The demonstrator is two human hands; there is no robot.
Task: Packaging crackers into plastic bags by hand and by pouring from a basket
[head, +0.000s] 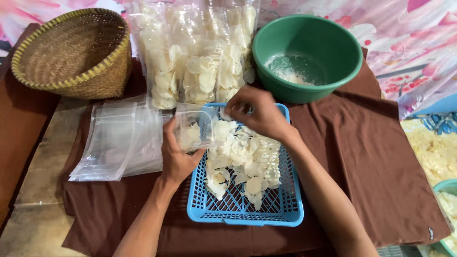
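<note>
A blue plastic basket (285,209) sits on the brown cloth and holds a heap of pale thin chips (245,157). My left hand (176,157) grips a small clear plastic bag (193,131) with a few chips inside, held open at the basket's left rim. My right hand (254,114) hovers over the far end of the basket beside the bag's mouth, fingers pinched around some chips.
A stack of empty clear bags (119,143) lies to the left. Filled chip bags (200,52) lean at the back. A woven bamboo basket (71,52) stands far left, a green basin (309,54) far right. More chips (435,152) lie at the right edge.
</note>
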